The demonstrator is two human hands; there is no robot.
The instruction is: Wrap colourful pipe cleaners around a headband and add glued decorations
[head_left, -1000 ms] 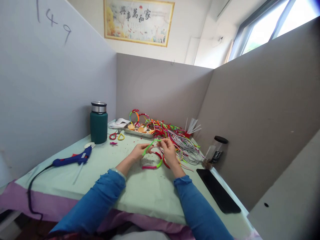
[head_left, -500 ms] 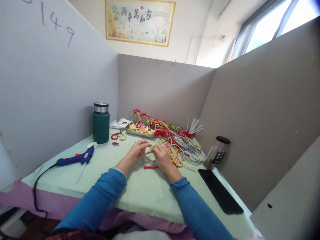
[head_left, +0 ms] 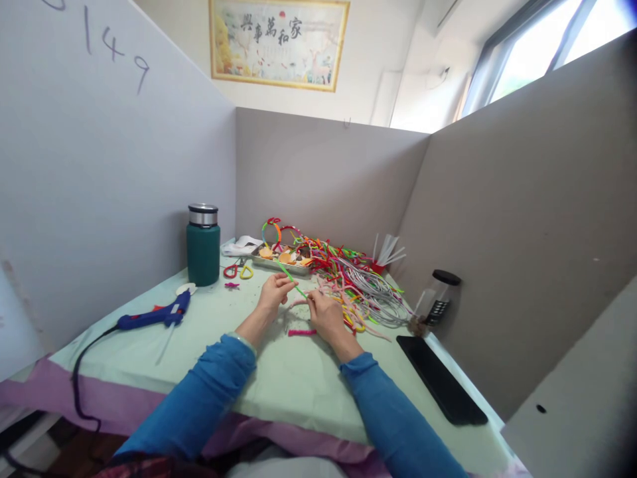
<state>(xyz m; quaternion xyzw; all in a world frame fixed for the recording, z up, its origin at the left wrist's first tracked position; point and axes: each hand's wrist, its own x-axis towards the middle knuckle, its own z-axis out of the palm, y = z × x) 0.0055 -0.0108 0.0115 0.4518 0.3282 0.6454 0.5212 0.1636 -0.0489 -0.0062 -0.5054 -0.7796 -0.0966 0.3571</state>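
Observation:
A thin green pipe cleaner (head_left: 288,272) stretches between my two hands above the table, slanting up to the left. My left hand (head_left: 273,292) pinches it near the middle, and its far end sticks out beyond the fingers. At its lower end, my right hand (head_left: 326,313) grips it between thumb and fingers. Just below the hands, a short magenta twisted piece (head_left: 301,332) lies on the cloth. Beside the right hand begins a heap of many-coloured pipe cleaners (head_left: 348,269).
A blue glue gun (head_left: 154,317) with a cord lies left. Behind it stands a green bottle (head_left: 203,245); small red and yellow loops (head_left: 245,271) lie nearby. A metal tray (head_left: 286,267) holds small pieces. A black tray-like slab (head_left: 440,382) and clear jar (head_left: 438,299) are right.
The green pipe cleaner, bunched at my fingertips before, is now pulled out straight. My hands have moved slightly apart, the right one a little to the right.

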